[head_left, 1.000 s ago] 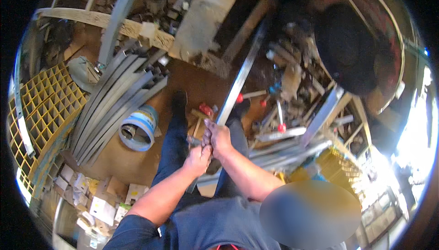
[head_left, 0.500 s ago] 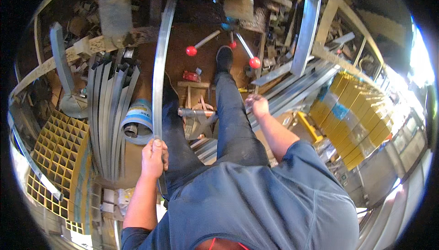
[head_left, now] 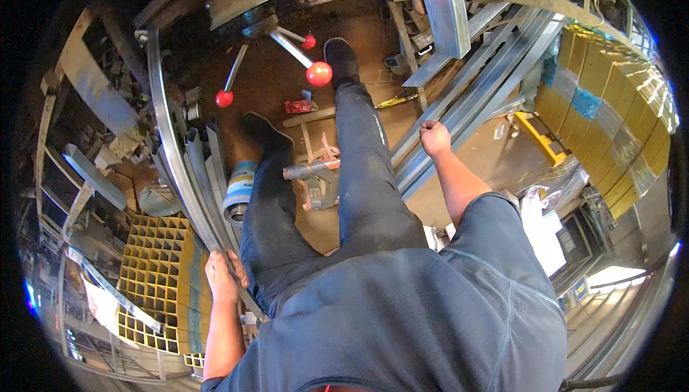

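Observation:
My left hand [head_left: 224, 277] is closed around the lower part of a long, narrow metal bar [head_left: 169, 134]. The bar slants up and away to the far left, past a blue-and-white cylindrical container [head_left: 240, 190]. My right hand [head_left: 434, 137] is held out at the right with its fingers curled in. Its palm is hidden, so I cannot make out whether anything is inside. From above, it appears beside a bundle of long grey metal profiles [head_left: 470, 126]; I cannot tell whether it touches them.
Ahead are machine handles with red ball knobs [head_left: 319, 73]. Upright metal profiles [head_left: 203, 166] stand at left, near a stack of yellow square tubes [head_left: 154, 270]. More yellow stock [head_left: 599, 119] lies at right behind a yellow frame [head_left: 542, 139]. A wooden stand [head_left: 308, 141] is between my legs.
My view has turned, and the red-knobbed handles now sit further left. The bar in my left hand leans further left. My right hand has moved up and outward, its fingers still curled.

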Available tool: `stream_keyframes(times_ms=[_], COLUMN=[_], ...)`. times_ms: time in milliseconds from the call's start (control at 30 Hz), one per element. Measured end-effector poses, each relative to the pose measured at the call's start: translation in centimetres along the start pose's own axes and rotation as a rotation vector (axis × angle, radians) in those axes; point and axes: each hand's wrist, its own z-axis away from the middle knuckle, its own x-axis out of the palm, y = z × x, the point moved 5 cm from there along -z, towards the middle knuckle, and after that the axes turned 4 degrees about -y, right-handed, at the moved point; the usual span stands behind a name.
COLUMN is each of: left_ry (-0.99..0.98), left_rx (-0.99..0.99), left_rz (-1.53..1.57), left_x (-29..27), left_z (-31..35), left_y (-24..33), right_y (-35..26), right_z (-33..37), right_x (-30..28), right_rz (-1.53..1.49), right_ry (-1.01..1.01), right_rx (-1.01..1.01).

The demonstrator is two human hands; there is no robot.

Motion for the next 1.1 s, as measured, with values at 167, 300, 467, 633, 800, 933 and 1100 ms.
stream_keyframes(times_ms=[167,300,467,633,800,933,1100], left_ry=[-0.003,0.029,0.036,0.080,0.058,0.064,0.080], left_rx=[-0.006,-0.045,-0.078,-0.131,-0.120,-0.092,-0.069], left_rz=[-0.062,-0.051,-0.104,-0.127,-0.128,-0.093,-0.087], left_x=[-0.9,-0.6,-0.1,-0.5,-0.3,-0.1,1.0], left_z=[0.0,0.5,0.6,0.3,-0.3,-0.6,-0.5], left_y=[-0.1,0.3,0.9,0.3,-0.1,-0.4,0.4], right_y=[-4.6,-5.0,-5.3,-4.4,-1.6,-0.8,2.0], right_z=[-3.7,-11.5,-16.9,-20.3,-22.4,-20.8,-13.1], right_x=[3.8,8.5,11.7,13.4,15.8,15.6,11.5], right_rz=[0.460,0.728,0.900,1.028,0.938,0.911,1.007], right_ry=[-0.047,-0.051,-0.037,-0.320,-0.245,-0.300,-0.212], right_rx=[-0.130,-0.371,-0.510,-0.424,-0.370,-0.345,-0.331])
